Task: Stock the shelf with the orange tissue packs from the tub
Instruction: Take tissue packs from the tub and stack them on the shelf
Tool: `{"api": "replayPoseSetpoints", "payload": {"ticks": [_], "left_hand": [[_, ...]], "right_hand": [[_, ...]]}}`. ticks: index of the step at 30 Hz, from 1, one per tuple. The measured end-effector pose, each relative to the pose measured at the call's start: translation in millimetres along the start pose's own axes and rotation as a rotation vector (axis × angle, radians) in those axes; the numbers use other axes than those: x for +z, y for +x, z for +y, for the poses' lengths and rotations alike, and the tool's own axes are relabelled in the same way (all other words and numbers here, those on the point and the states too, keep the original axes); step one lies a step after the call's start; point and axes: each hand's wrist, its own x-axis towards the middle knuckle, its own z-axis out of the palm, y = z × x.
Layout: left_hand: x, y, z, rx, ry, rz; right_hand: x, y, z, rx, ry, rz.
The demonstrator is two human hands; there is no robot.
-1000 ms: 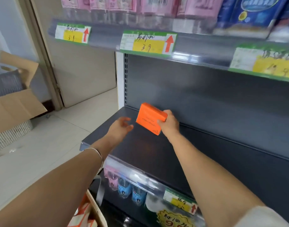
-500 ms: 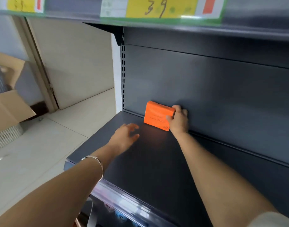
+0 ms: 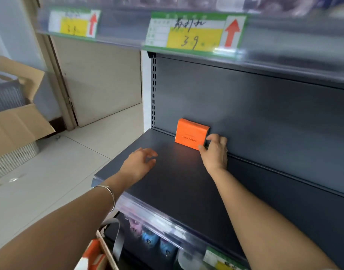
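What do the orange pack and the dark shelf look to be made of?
Orange tissue pack: probably soft plastic wrap, smooth with a slight sheen and printed lettering. Shelf: likely painted sheet metal, matte dark grey, thin edges, slotted upright at its back corner.

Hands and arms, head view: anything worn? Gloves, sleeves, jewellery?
No gloves: left hand and right hand are bare, and no sleeves show on the forearms. A thin silver bangle circles the left wrist. A small glint on a right-hand finger looks like a ring.
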Motion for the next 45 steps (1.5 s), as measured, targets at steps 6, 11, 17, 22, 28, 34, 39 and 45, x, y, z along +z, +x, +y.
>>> {"api": "replayPoseSetpoints", "payload": {"ticks": [6,11,17,22,28,34,39,45], "left_hand": [[-32.5,-50.2,-3.5,0.01,0.033,0.045],[-63.0,-108.5,-32.5,-0.01,0.123,0.038],[-85.3,-173.6,-91.3,-0.174,0.154,0.031],[-87.0,-215.3,-133.4,-0.288,0.136,-0.001],[-70.8,-245.2,-170.9,-0.366,0.215,-0.146],[-50.4,-238.5,-197.2,-0.415,0.216,-0.208],[-24.4,-209.3,-196.3,-0.395,0.283,-0.286],[11.4,-182.5,-199.3,-0.453,0.267,-0.369]], "right_hand": [[-12.6,-47.6,-17.8,-0.102,0.021,-0.132],[-7.9,-102.6,-50.0,-0.229,0.076,-0.302],[9.5,-174.4,-92.8,-0.393,0.062,-0.449],[38.7,-228.5,-118.9,-0.586,-0.075,-0.659],[80.8,-271.1,-127.3,-0.644,-0.199,-0.987],[105.7,-267.1,-117.4,-0.622,-0.262,-1.033],[116.0,-257.4,-102.1,-0.538,-0.258,-1.031],[126.7,-247.0,-94.5,-0.503,-0.305,-1.134]]}}
